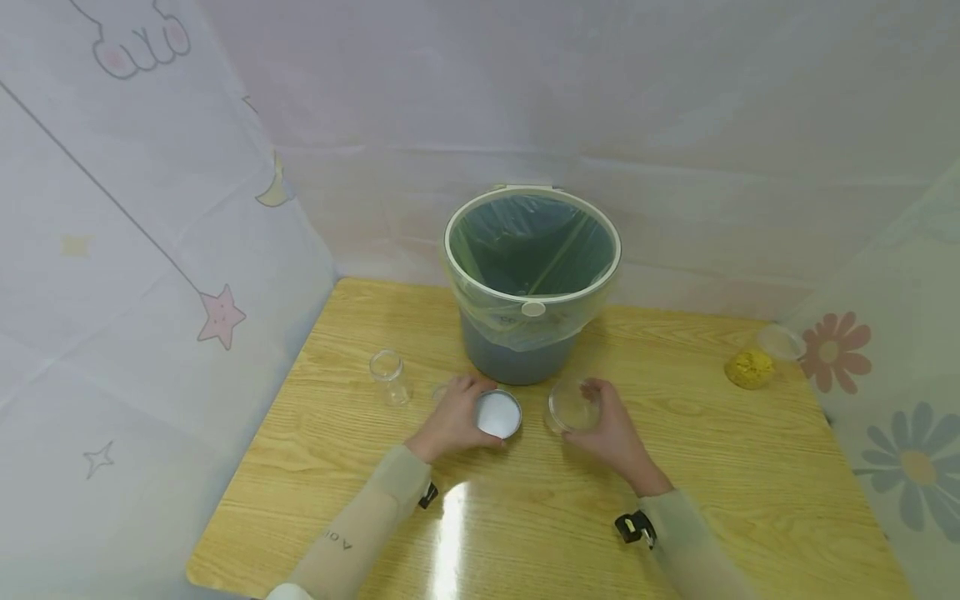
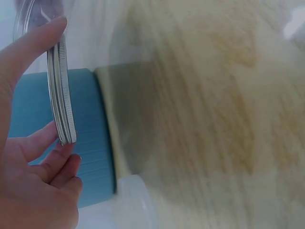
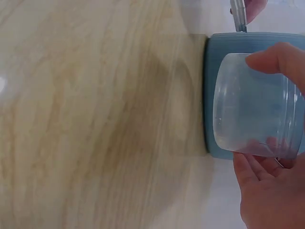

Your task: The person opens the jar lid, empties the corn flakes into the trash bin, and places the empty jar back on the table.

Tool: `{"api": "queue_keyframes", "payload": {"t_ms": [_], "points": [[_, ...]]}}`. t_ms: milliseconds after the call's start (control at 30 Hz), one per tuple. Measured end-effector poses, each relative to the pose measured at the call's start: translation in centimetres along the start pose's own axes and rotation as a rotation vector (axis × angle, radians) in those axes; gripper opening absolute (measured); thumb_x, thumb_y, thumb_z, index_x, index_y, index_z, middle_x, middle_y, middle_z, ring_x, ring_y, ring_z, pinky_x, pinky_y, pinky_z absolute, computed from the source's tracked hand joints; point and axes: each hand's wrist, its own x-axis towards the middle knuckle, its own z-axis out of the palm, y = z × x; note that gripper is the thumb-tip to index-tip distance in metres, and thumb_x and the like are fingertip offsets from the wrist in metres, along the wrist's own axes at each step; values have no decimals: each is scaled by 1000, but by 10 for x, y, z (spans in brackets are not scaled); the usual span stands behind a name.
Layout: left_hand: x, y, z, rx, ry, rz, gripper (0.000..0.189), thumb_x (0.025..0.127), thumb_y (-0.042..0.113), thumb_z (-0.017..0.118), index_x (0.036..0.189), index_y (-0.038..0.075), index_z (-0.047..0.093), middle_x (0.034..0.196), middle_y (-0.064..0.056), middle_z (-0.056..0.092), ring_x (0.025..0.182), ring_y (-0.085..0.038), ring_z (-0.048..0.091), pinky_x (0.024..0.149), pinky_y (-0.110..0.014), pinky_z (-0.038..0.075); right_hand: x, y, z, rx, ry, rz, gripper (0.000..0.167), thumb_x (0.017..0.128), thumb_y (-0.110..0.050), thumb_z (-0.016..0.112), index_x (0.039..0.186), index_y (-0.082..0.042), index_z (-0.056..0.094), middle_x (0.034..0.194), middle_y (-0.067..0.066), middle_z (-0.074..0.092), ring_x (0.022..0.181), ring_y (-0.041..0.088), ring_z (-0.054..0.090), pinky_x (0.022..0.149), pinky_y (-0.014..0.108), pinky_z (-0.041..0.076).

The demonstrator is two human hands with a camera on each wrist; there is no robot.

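My left hand [image 1: 456,418] pinches a round silver metal lid [image 1: 498,414] by its rim, thumb on one side and fingers on the other. In the left wrist view the lid [image 2: 61,95] shows edge-on with a ridged rim, held off the table. My right hand [image 1: 611,429] grips a clear see-through jar [image 1: 573,406], thumb and fingers on opposite sides. The right wrist view shows this jar [image 3: 250,105] above the tabletop, its wide mouth toward the palm and nothing visible inside. Lid and jar are apart, side by side before the bin.
A blue-grey bin [image 1: 510,362] with a bag liner stands behind both hands. Left of them is a clear jar [image 1: 390,382]; another clear item is partly hidden behind the left hand. A clear jar with yellow contents [image 1: 750,367] sits at the table's far right.
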Motion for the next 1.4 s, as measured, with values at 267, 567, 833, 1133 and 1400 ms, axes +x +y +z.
{"api": "queue_keyframes", "payload": {"t_ms": [267,567,833,1133,1400], "points": [[1,-4,9,45,-46,-36,94,66,42,97,140,3,55,130,-11,54,123,-28,45,100,-45,47,0,14,10,-57,-42,14,93,68,-4,84,144,10,33,139,30,46,131,47,44,109,59,35],[4,-6,14,69,-67,-38,94,67,43,95,141,2,54,133,-13,54,126,-31,44,100,-46,47,0,19,15,-22,-58,29,94,66,-3,83,144,10,32,144,33,44,136,46,42,109,55,36],[5,-8,19,79,-79,-44,97,67,48,94,143,3,54,135,-12,53,127,-30,43,100,-45,47,-1,18,16,3,-92,61,94,69,-3,81,147,8,28,150,31,39,140,42,39,103,53,42],[4,-7,21,127,-75,-25,93,66,50,95,138,4,59,131,-10,53,124,-30,44,100,-43,47,-2,20,17,-54,-64,43,90,69,-7,83,144,6,36,143,28,46,133,43,46,105,56,40],[5,-5,21,109,-67,-23,102,65,45,96,145,1,50,132,-14,52,124,-32,44,101,-44,46,-5,18,16,-69,-69,26,99,71,-13,86,151,6,30,147,28,42,135,45,42,107,60,37]]}}
